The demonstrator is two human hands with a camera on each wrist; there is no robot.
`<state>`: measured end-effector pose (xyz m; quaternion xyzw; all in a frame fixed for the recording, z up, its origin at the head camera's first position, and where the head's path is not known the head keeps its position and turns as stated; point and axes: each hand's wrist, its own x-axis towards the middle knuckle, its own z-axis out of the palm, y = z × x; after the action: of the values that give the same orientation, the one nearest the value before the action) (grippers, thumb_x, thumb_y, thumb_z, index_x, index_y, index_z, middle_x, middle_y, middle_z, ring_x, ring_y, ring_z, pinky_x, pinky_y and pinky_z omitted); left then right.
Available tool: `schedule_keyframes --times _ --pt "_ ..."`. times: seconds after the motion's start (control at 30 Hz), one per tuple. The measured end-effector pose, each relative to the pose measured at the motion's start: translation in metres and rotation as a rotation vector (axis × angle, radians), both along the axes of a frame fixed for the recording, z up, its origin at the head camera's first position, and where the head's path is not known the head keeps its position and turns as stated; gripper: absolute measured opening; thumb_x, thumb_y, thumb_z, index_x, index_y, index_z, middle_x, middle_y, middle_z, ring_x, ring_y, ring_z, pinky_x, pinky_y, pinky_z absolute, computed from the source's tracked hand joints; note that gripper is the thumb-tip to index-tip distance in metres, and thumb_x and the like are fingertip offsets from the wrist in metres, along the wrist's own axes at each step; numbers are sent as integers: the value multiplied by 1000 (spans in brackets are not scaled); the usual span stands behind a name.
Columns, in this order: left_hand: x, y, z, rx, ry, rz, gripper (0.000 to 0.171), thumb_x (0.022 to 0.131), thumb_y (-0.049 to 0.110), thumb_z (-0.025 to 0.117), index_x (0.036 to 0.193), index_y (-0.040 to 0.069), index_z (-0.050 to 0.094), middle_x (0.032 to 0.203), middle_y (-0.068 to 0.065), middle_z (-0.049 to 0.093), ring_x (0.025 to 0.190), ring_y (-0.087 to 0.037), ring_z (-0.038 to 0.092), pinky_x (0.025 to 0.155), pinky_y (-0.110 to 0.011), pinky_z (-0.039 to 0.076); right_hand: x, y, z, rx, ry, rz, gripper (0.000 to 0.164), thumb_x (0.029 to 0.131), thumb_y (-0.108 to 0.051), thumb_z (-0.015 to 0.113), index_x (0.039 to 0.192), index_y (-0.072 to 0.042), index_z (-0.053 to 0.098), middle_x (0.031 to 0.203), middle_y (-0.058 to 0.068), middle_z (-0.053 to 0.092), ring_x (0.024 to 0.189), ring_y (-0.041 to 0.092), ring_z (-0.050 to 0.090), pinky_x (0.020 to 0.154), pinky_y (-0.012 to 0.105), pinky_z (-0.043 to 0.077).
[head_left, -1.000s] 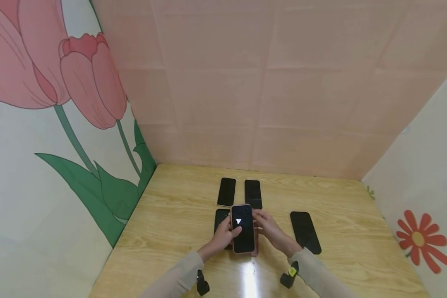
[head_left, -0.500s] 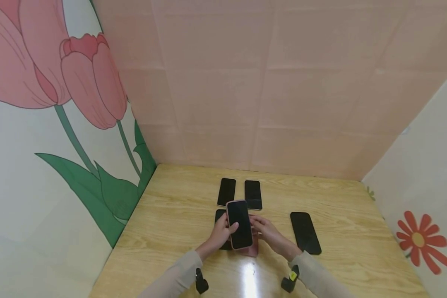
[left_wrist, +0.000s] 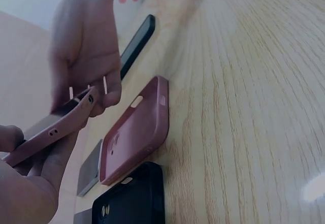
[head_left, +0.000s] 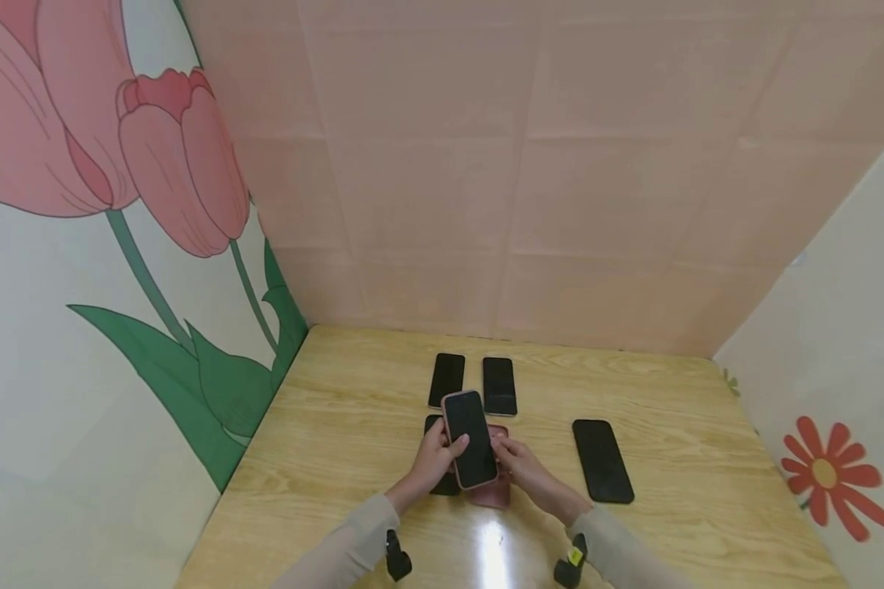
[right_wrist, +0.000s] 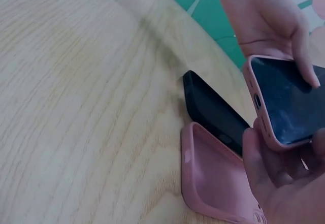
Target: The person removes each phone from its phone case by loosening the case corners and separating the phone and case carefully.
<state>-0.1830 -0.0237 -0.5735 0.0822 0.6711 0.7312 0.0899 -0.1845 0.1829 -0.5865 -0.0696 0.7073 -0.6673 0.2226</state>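
Observation:
A phone in a pink case, its screen dark, is held tilted above the table. My left hand grips its left side, with the thumb lying over the screen. On the opposite edge, near a lower corner, my right hand pinches the case; part of its fingers is hidden behind the phone. Beneath lies a second pink phone case, hollow side up with nothing in it. Beside that one is a black phone case, also hollow side up and partly covered by the held phone in the head view.
Two dark phones lie side by side toward the back of the wooden table. Another black phone-shaped thing rests to the right of my right hand. Pink panelling stands behind, with painted walls at both sides.
The held phone has shifted up and left and tilted, uncovering more of the pink case below. A white mark on its screen has gone dark. My right hand has slid along its right edge.

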Motion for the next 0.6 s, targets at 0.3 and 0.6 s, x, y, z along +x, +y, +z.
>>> schedule_keyframes --times 0.3,0.6 --pt "7 5 13 -34 14 -21 39 100 6 58 133 -8 45 110 -31 65 98 -49 65 75 -56 56 4 -15 -5 76 -6 -243 36 109 -14 33 116 11 57 106 17 62 92 29 61 79 43 54" --pt "-1 10 4 -25 -29 -3 44 98 8 61 139 0 46 111 -24 67 94 -36 69 71 -41 60 -1 -17 2 168 138 -341 34 106 -2 35 120 16 59 108 22 66 91 25 59 80 36 52"
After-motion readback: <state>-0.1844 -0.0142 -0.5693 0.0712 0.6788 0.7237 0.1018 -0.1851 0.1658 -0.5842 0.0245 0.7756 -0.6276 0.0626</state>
